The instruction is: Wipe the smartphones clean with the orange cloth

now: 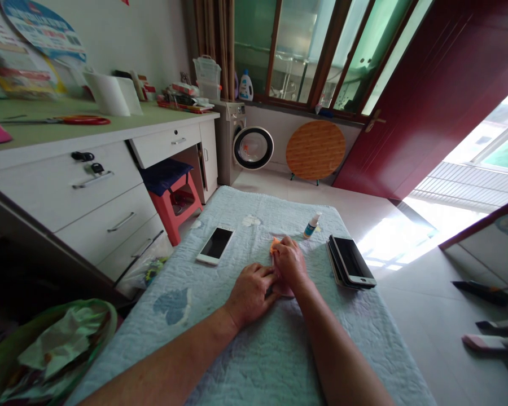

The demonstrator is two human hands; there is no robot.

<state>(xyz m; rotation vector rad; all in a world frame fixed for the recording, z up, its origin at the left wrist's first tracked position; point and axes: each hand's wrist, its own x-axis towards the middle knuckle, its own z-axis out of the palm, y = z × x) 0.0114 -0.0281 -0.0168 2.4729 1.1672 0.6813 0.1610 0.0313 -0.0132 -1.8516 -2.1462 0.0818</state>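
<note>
The two hands work close together at the middle of the quilt (254, 349). The right hand (290, 258) has its fingers bent and grasping a small orange cloth (275, 245), which comes out at the far left side of these fingers. The left hand (250, 288) is just beside it, nearer, with fingers curved over a flat pinkish thing (284, 291). This flat thing lies on the quilt under both hands and is mostly hidden; maybe it is a phone, but I cannot tell. Also I cannot tell if the left fingers grip it or only press on it.

I judge that the handling of this flat thing is under way and not finished, because both hands are on it. To the left, a white phone (215, 245) lies alone, screen up. To the right, a stack of phones (352, 262) lies near the quilt edge. Neither is touched, and nothing shows which was already handled. A small bottle (312, 225) stands upright at the far side, out of both hands.
</note>
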